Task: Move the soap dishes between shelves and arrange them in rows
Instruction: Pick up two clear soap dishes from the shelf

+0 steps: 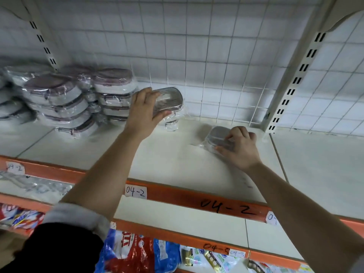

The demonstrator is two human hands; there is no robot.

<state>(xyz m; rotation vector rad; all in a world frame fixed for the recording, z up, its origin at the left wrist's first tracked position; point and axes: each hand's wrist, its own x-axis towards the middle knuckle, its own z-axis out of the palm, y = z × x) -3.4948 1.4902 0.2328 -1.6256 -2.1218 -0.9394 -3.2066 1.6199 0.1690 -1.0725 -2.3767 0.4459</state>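
Plastic-wrapped soap dishes with grey lids stand in stacks at the back left of the white upper shelf. My left hand grips one wrapped soap dish, tilted and raised over a short stack beside the tall stacks. My right hand grips another wrapped soap dish that sits on the shelf surface to the right, near the back.
A wire grid panel backs the shelf and a slotted upright stands at the right. The orange shelf edge carries "04-2" labels. Lower shelves hold colourful packets and wrapped goods.
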